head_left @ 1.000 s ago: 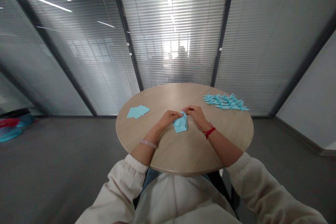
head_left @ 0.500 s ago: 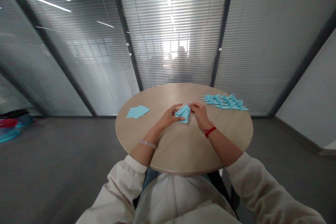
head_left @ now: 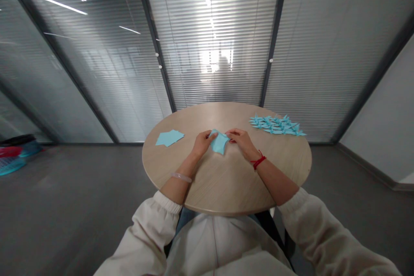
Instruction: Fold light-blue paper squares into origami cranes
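A light-blue sheet of origami paper (head_left: 220, 142), partly folded, is held between both hands over the middle of the round table. My left hand (head_left: 203, 141) pinches its left edge, thumb on top. At the paper's right corner, the fingertips of my right hand (head_left: 241, 140) are closed on it. A few flat blue sheets (head_left: 170, 137) lie overlapping on the table to the left. Several folded blue paper cranes (head_left: 278, 124) are grouped in rows at the right.
The round wooden table (head_left: 223, 194) reaches close to my body. Behind it stands a glass partition with blinds (head_left: 216, 86). On the floor at far left are baskets (head_left: 13, 161), one blue and red. A white wall (head_left: 384, 116) is at the right.
The paper has shifted slightly left and been turned, now showing a smoother face. My left thumb has moved up along its edge, and my right hand has come a little left.
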Motion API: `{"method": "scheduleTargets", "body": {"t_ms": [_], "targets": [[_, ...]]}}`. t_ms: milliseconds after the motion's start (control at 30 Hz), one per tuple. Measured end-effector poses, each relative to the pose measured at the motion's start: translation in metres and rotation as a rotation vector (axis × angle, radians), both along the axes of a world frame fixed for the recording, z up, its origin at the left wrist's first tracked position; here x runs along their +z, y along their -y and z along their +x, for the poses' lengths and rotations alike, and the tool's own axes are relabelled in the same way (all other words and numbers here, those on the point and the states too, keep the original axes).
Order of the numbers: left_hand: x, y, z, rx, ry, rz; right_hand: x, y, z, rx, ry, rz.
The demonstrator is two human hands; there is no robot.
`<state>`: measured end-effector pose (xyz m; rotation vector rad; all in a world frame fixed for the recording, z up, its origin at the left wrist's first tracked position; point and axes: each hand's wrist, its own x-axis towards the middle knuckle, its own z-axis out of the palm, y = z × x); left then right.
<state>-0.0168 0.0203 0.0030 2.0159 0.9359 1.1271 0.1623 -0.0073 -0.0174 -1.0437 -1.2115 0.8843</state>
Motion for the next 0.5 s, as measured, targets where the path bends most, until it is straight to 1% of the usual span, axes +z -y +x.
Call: {"method": "scheduleTargets", "body": {"t_ms": [233,400,500], "targets": [[-0.002,0.0008,0.0002,0.092,-0.14,0.052,-0.0005,0.0026,-0.0013,0.119,0.149,0.005],[-0.003,0.0009,0.0018,0.123,-0.173,0.082,-0.0024,0.0024,-0.0026,0.201,0.024,-0.079],[-0.0026,0.0003,0.0025,0.157,-0.173,0.09,-0.0032,0.0025,-0.0025,0.209,-0.019,-0.103]]}}
